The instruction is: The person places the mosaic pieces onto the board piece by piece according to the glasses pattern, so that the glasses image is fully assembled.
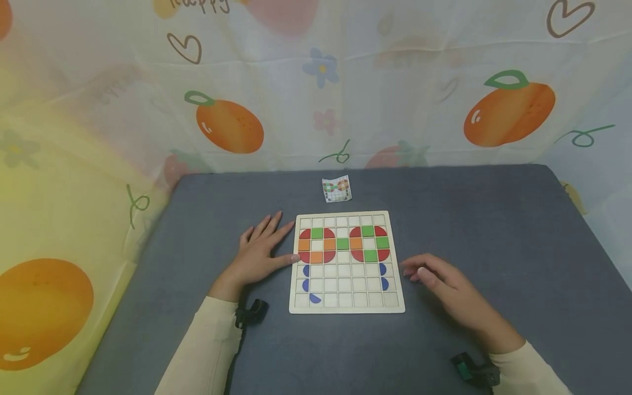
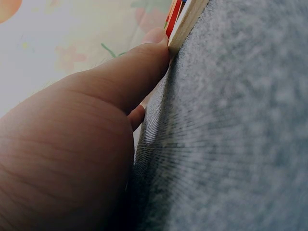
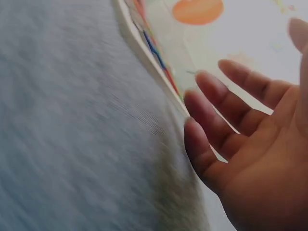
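A square wooden grid board (image 1: 347, 310) lies on the grey table, holding red, orange and green pieces in two ring shapes joined by a green square (image 1: 343, 243). Several blue half-round pieces (image 1: 315, 298) sit in its lower left and right cells. My left hand (image 1: 257, 252) rests beside the board with fingers spread, its thumb touching the left edge, as the left wrist view also shows at the board's side (image 2: 185, 26). My right hand (image 1: 446, 285) is just off the right edge, fingers loosely bent and holding nothing; the right wrist view shows its palm (image 3: 269, 178).
A small printed pattern card (image 1: 337, 189) lies behind the board, near the table's back edge. The grey table (image 1: 494, 219) meets a fruit-patterned curtain (image 1: 395, 66) at the back and left. Dark wrist cameras (image 1: 253, 313) sit on both wrists.
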The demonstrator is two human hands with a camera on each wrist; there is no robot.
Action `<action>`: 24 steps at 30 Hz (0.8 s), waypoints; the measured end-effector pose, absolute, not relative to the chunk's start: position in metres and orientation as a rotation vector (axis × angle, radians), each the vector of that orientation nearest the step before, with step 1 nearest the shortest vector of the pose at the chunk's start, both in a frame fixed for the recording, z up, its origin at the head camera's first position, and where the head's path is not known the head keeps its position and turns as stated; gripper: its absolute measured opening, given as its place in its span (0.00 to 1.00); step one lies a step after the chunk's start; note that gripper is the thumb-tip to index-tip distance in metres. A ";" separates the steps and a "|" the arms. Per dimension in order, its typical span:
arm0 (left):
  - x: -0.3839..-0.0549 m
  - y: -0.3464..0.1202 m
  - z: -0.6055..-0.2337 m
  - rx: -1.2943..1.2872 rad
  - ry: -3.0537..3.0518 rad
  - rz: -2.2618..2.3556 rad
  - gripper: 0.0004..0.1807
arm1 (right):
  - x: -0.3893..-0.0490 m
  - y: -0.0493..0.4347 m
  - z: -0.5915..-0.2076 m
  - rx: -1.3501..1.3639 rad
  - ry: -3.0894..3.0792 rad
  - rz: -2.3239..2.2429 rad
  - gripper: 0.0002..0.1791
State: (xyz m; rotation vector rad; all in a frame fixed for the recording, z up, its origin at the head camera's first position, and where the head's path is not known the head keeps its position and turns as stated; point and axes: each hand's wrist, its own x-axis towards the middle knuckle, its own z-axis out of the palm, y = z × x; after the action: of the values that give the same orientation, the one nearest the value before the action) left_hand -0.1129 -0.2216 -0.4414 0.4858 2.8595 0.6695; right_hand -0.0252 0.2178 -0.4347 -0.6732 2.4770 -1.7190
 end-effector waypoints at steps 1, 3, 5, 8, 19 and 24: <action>-0.113 -0.221 -0.441 0.485 2.859 0.667 0.53 | -0.025 0.221 -0.433 -0.687 2.447 -1.760 0.17; -0.113 -0.221 -0.441 0.485 2.860 0.665 0.53 | -0.025 0.228 -0.429 -0.698 2.394 -1.833 0.22; -0.113 -0.221 -0.441 0.484 2.859 0.664 0.53 | -0.026 0.235 -0.427 -0.715 2.335 -1.899 0.27; -0.113 -0.220 -0.441 0.482 2.857 0.665 0.53 | -0.028 0.249 -0.427 -0.741 2.233 -1.968 0.34; -0.113 -0.222 -0.441 0.485 2.850 0.674 0.53 | -0.028 0.292 -0.429 -0.834 2.047 -2.057 0.37; -0.113 -0.222 -0.441 0.488 2.852 0.673 0.53 | -0.024 0.314 -0.431 -0.711 2.171 -1.918 0.25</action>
State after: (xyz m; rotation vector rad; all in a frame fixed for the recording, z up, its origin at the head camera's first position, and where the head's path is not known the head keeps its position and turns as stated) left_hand -0.1134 -0.2215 -0.4414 0.4880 2.8516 0.6734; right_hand -0.0242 0.3139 -0.4307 -0.7107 2.1712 -1.9178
